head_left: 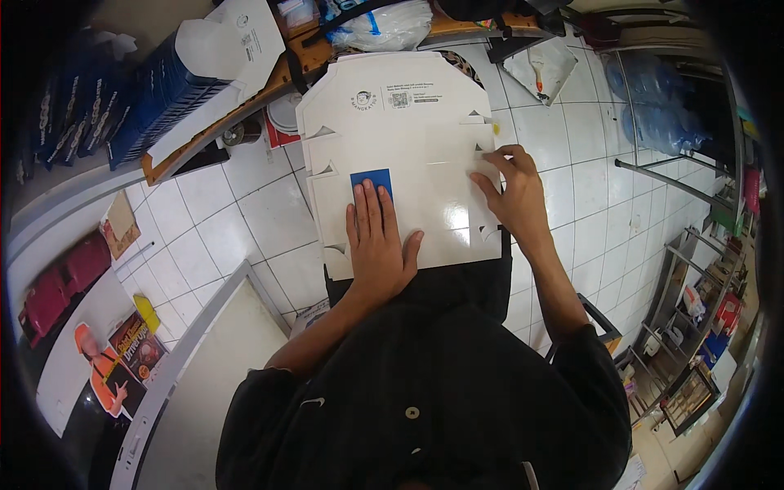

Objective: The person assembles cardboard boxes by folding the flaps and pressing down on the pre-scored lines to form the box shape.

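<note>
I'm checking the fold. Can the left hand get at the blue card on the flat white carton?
Probably yes: the left hand lies flat on the white carton blank, fingers already touching the blue card. Nothing lies between them. The right hand works the right edge, apart.

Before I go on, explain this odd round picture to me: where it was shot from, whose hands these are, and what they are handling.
There is one view, taken by a wide fisheye camera worn on a person's head and looking down, so straight edges bend near the rim. No machine is here: both bare hands are the wearer's own. The left hand lies flat on a stack of flat white cardboard box blanks, its fingertips on a small blue card. The right hand has a pinching grip on the top blank's right edge. Below is a white tiled floor; dark blue boxes stand on a wooden shelf to the upper left.
</note>
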{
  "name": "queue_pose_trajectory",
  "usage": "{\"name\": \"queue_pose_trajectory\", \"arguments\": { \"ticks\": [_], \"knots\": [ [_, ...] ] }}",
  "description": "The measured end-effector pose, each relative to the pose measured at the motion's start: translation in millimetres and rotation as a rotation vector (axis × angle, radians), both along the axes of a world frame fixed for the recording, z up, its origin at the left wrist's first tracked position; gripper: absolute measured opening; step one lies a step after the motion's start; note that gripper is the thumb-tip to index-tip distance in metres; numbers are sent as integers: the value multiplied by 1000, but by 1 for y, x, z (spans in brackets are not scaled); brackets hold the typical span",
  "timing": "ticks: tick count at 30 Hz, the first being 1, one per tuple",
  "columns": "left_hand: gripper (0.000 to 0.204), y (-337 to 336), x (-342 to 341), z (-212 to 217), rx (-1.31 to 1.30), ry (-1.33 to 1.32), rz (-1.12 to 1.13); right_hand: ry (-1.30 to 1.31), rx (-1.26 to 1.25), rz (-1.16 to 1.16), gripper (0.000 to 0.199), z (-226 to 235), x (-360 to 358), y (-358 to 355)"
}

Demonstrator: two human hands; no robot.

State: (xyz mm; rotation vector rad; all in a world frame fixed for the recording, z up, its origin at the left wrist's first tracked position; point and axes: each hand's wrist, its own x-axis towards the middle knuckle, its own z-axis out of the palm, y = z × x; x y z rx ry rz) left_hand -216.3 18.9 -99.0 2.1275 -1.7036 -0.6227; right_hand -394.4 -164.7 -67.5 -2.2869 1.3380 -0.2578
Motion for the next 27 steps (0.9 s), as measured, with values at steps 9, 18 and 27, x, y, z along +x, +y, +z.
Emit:
{"name": "queue_pose_trajectory", "arguments": {
  "ticks": [9,18,27],
  "knots": [
    [83,3,1,-1,3,21,-17,33,-3,19,32,3,-5,2],
    [83,3,-1,-2,-1,20,-13,-8,-5,18,31,5,-6,4],
    [83,3,0,-1,-11,20,-25,41,43,-58,31,4,-10,-4]
  ]
}}
